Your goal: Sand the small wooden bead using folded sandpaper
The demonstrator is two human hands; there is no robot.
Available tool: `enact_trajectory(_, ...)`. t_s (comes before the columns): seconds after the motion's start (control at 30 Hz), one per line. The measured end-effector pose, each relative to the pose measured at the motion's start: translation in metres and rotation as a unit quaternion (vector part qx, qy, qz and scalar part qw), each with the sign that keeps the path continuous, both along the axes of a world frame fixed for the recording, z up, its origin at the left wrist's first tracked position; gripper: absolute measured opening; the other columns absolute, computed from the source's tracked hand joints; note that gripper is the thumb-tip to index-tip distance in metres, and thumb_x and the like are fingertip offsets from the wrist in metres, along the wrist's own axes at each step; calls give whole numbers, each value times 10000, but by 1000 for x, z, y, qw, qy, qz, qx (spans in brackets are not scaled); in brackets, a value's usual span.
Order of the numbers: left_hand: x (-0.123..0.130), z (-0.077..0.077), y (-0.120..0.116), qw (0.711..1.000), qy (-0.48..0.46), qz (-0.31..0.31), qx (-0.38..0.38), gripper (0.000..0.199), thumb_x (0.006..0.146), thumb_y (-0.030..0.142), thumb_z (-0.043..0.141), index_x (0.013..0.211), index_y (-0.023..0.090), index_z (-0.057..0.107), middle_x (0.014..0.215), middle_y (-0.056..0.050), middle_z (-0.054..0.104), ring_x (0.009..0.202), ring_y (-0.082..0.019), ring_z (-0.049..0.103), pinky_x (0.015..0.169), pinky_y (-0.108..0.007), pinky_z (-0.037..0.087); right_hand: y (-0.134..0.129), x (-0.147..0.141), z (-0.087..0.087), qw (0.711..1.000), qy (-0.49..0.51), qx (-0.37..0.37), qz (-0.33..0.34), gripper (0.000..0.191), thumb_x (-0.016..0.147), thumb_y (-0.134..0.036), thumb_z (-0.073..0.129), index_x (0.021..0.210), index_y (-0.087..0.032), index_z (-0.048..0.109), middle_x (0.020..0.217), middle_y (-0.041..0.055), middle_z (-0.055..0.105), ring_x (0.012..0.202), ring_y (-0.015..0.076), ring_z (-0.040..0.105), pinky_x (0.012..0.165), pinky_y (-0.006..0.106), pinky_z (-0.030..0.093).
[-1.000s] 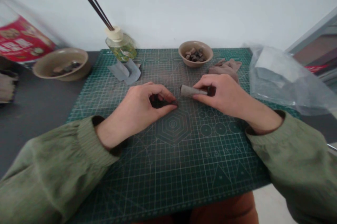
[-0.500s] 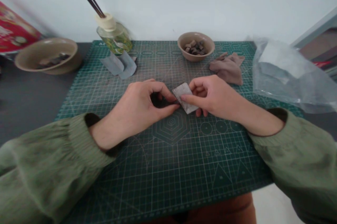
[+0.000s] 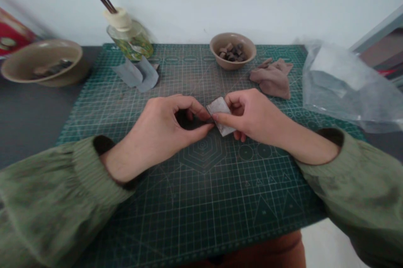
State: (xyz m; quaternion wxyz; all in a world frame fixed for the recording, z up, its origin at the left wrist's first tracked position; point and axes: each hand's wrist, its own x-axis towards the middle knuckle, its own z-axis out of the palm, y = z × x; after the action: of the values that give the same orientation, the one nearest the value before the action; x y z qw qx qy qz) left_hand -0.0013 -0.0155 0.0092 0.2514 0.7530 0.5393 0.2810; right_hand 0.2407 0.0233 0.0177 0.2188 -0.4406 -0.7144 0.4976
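Note:
Over the middle of the green cutting mat [image 3: 195,201], my right hand [image 3: 252,113] grips a small folded piece of grey sandpaper [image 3: 223,108], its thumb lying flat across the top face. My left hand [image 3: 170,121] is closed in a pinch right at the left edge of the sandpaper. Whatever sits between its thumb and index finger is small, dark and mostly hidden. Curled grey sandpaper strips [image 3: 138,76] lie on the mat beyond my left hand. Behind my right hand rests a crumpled brownish cloth [image 3: 272,78].
A tan bowl [image 3: 217,59] with small brown and dark chunks stands at the mat's back. Another tan bowl [image 3: 19,76] is at far left. A reed diffuser bottle [image 3: 132,41] stands at back left against the wall. A clear plastic bag [image 3: 349,100] lies at right.
The view has shifted slightly, so the objects on the left appear further left. Both hands keep nearly the same pose around the sandpaper.

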Motion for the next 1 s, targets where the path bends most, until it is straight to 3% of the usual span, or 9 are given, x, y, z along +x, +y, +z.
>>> enact_trajectory(0.1,-1,1,0,1000,-5,4,-14,139,901,378,880,999,282,900,897,13,860,766,-176,739,746,-322,539,1,2,3,999,28,-33,-20,176,1010,-259,854,973,-182,700,723,-4,801,449,129,693,380,205,543)
enact_trajectory(0.23,-1,3,-1,1000,-1,11,-25,156,892,405,895,984,280,905,852,15,844,751,-183,725,728,-325,532,2,4,5,999,30,-36,-24,187,1078,-248,774,922,-176,702,729,19,814,454,125,703,397,201,555)
enact_trajectory(0.43,0,2,0,999,-13,14,-30,161,875,435,907,933,284,908,774,15,801,709,-185,693,633,-326,469,3,3,1,998,32,-56,4,209,1027,-277,838,898,-190,698,719,21,819,497,150,736,405,215,560)
enact_trajectory(0.6,0,2,1,999,-18,10,-26,164,869,435,900,922,281,912,795,0,821,679,-179,661,588,-327,423,2,0,1,997,38,-64,-11,224,972,-266,900,890,-191,705,712,16,821,482,145,724,404,215,551)
enact_trajectory(1.0,-2,1,0,1000,-11,12,-22,145,862,428,915,925,297,919,809,7,800,663,-163,618,593,-340,394,-4,-2,3,997,42,-64,-21,194,990,-221,855,872,-191,704,685,5,796,451,127,679,384,213,500)
